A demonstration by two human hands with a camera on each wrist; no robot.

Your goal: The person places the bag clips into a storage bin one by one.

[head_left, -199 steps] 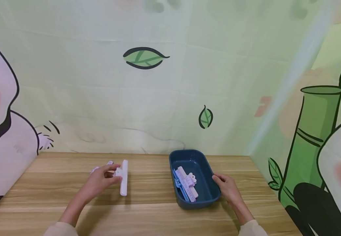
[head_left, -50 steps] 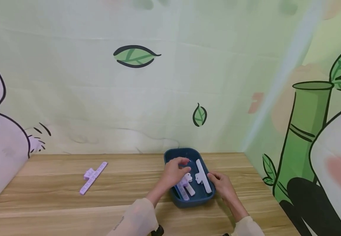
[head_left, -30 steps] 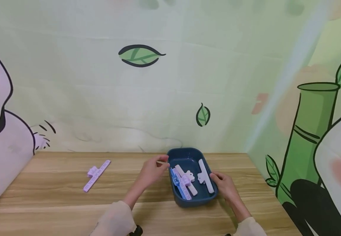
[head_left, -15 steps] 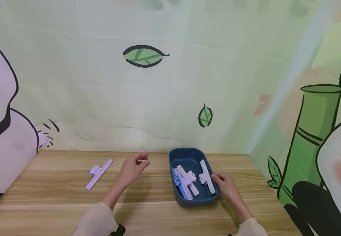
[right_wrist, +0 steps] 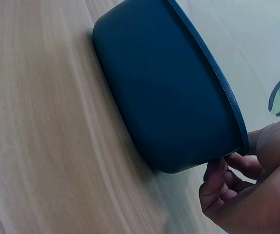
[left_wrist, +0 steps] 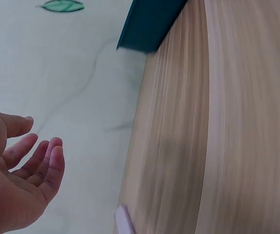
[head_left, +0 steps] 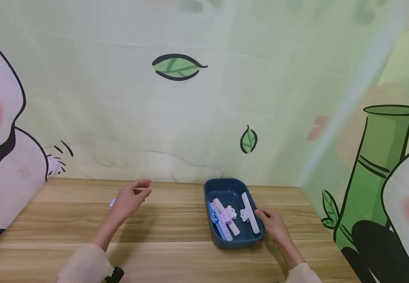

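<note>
My left hand (head_left: 128, 200) hovers over the left part of the table with loosely bent fingers and nothing in them. Beneath it lies a purple ruler clip (head_left: 111, 203), mostly hidden by the hand; one end of this purple clip (left_wrist: 124, 219) shows in the left wrist view. My right hand (head_left: 274, 226) pinches the right rim of a dark blue plastic tub (head_left: 238, 244), thumb over the edge, fingers beneath it in the right wrist view. Inside the tub a blue clip (head_left: 216, 220), a purple ruler clip (head_left: 225, 228) and a pale clip (head_left: 231, 212) overlap on the left. A white clip (head_left: 249, 212) lies along the right wall.
The wooden table (head_left: 176, 255) ends at the back against a printed cloth backdrop (head_left: 204, 118) with leaves and bamboo. Bare wood lies between the left hand and the tub.
Earlier my left hand held the white clip over the table; that clip is now in the tub. The left hand has since moved back left over the purple clip. My right hand stays on the rim.
</note>
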